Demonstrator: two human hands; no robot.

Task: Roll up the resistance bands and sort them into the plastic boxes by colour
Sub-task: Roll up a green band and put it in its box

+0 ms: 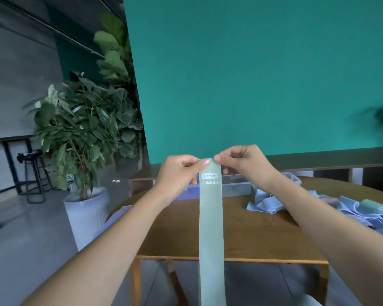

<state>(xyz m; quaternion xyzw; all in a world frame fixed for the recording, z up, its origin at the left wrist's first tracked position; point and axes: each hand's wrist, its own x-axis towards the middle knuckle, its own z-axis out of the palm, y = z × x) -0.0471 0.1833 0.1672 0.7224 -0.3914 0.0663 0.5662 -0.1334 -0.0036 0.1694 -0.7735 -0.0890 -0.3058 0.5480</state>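
A pale green resistance band (211, 228) hangs straight down in front of me, its white label upside down near the top. My left hand (177, 173) pinches the band's top left corner and my right hand (243, 164) pinches the top right corner, both held above the wooden table (252, 235). Behind the band lies a clear plastic box (237, 187), partly hidden by my hands. A loose pile of blue and green bands (352, 212) lies on the table to the right.
A second clear box edge (117, 214) shows under my left forearm at the table's left side. A white planter (86, 208) with a leafy plant stands left of the table. A teal wall and low shelf (318, 166) are behind.
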